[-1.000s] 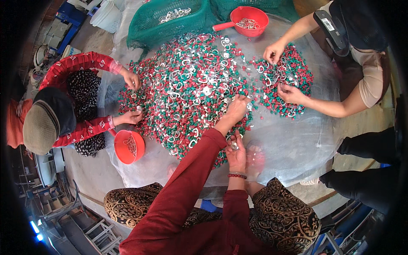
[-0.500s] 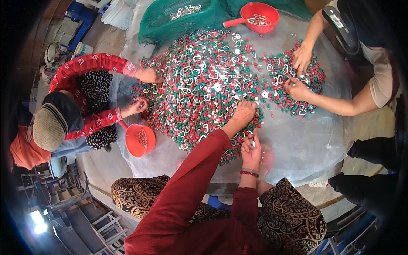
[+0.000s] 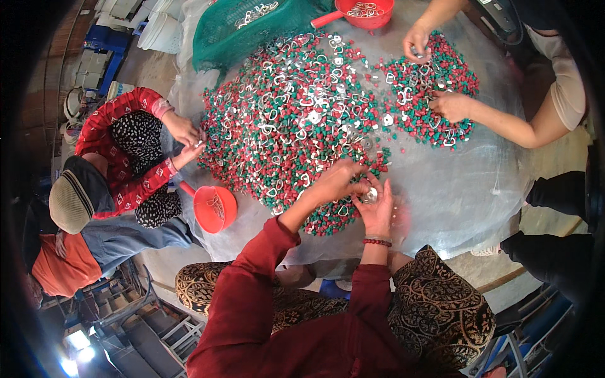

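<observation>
A wide, mixed pile (image 3: 277,120) of small red and green pebble-like pieces lies before me, strewn with silvery metal loops and rings. Over its near right edge, my right hand (image 3: 377,211) is turned palm up, a beaded bracelet at the wrist. Shiny metal pieces (image 3: 370,196) lie in its partly curled fingers. My left hand (image 3: 337,183) comes in from the left, palm down. Its fingertips are drawn together right beside the right thumb; what they pinch, if anything, is too small to tell.
On the left, a person in a red patterned sleeve (image 3: 132,183) brings both hands together beside a red dipper (image 3: 215,210). Another person's hands (image 3: 451,106) work over a smaller pile (image 3: 435,82) at right. A green basket (image 3: 217,41) and another red dipper (image 3: 365,19) hold metal loops at the back.
My left hand has drawn back from the pile to my right hand. The left person's hands have come together, and one of the right person's hands has lifted. The whole view has shifted slightly.
</observation>
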Tool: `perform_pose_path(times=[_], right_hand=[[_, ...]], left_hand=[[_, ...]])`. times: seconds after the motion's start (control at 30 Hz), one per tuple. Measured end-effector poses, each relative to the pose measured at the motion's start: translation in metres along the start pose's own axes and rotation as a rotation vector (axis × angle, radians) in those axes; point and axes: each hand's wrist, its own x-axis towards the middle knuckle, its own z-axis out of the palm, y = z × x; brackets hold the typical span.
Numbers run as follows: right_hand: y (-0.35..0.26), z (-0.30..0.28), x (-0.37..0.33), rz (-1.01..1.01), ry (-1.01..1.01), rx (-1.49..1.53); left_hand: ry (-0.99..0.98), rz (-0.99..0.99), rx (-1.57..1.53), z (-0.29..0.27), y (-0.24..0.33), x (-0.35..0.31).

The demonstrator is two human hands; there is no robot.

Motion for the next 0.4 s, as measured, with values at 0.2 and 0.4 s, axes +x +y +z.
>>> perform_pose_path(times=[0.2,0.4], right_hand=[[0.006,-0.029,0.014,0.009,-0.257,0.119],[0.000,-0.024,0.010,-0.127,-0.091,-0.008]], left_hand=[[0.280,0.042,0.574,0.030,-0.059,0.068],[0.117,-0.056,0.735,0.057,-0.055,0.083]])
